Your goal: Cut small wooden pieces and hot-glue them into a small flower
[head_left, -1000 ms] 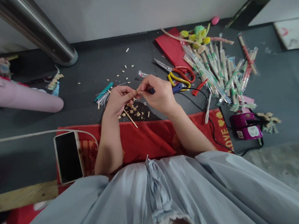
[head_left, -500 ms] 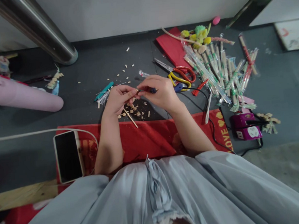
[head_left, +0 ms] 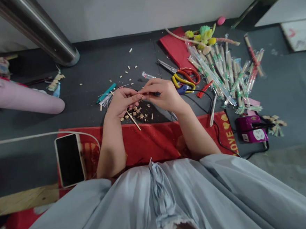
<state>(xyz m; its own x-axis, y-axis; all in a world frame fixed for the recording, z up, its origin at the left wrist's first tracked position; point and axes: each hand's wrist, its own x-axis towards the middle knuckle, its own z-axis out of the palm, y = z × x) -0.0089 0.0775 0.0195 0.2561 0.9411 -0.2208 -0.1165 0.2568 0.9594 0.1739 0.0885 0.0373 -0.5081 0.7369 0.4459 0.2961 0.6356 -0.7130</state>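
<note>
Dim, cool light in here; shadow pools on the desk [head_left: 97,67] under the hands [head_left: 164,93], the metal pole [head_left: 40,31] gleams, the lower-left corner blurs.

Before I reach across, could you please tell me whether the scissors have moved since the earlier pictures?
No, the scissors have not visibly moved: judged against the metal post, their blades and handles keep the same place.

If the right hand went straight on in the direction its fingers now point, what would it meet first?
Most likely the left hand: the right hand points toward it, and the two look very close, though whether they touch is unclear.
</note>
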